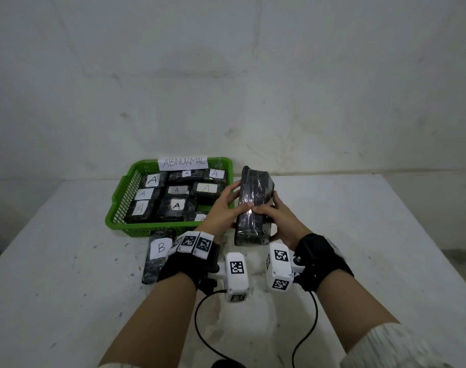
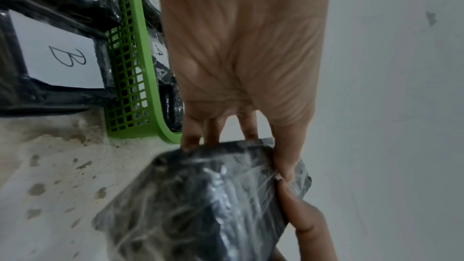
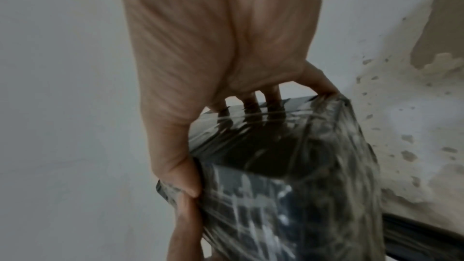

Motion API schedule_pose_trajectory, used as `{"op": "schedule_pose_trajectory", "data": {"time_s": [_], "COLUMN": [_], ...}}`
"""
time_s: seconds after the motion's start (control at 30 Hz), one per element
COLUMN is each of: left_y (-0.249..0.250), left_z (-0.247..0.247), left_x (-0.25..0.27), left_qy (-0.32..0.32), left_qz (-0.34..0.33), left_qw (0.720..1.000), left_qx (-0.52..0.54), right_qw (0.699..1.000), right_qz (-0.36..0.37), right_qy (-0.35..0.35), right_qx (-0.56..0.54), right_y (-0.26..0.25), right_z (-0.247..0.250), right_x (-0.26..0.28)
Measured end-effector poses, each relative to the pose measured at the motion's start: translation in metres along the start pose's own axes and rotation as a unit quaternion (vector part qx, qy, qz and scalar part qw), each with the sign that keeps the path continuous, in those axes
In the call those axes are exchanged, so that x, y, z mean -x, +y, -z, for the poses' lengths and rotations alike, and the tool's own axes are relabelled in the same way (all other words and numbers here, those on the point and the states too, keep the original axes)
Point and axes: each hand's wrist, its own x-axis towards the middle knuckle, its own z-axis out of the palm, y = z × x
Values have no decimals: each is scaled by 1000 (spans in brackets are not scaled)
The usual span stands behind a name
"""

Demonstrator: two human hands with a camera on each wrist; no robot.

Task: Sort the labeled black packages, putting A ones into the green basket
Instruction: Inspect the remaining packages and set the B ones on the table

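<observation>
Both hands hold one black plastic-wrapped package (image 1: 253, 208) on edge, just right of the green basket (image 1: 120, 205). My left hand (image 1: 226, 205) grips its left side, thumb on top and fingers behind. My right hand (image 1: 274, 216) grips the right side the same way. No label shows on the faces turned to me. Up close the package (image 2: 200, 201) fills the left wrist view under my left hand (image 2: 241, 66), and the package (image 3: 288, 176) does likewise under my right hand (image 3: 213, 57). The basket holds several black packages labeled A (image 1: 176, 207).
A black package labeled B (image 1: 158, 254) lies on the white table (image 1: 359, 248) in front of the basket, partly under my left wrist. A paper sign reading ABNORMAL (image 1: 182, 162) hangs on the basket's far rim. A grey wall stands close behind.
</observation>
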Motion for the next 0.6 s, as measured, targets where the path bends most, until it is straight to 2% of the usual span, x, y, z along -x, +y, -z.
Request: {"op": "schedule_pose_trajectory", "data": {"time_s": [0.13, 0.3, 0.47, 0.6], "left_y": [-4, -4, -9, -10], "left_z": [1, 3, 2, 5], "left_x": [3, 2, 6, 6], "left_qy": [-15, 6, -45, -47], "left_qz": [23, 38, 57, 56], "left_qw": [999, 999, 995, 994], "left_qx": [-30, 7, 73, 86], "right_qw": [1000, 999, 999, 998], "right_qz": [15, -3, -9, -24], "right_qy": [24, -37, -16, -50], "right_qx": [-9, 20, 35, 1], "right_y": [0, 3, 8, 9], "right_z": [2, 1, 4, 7], "right_x": [-1, 3, -1, -2]}}
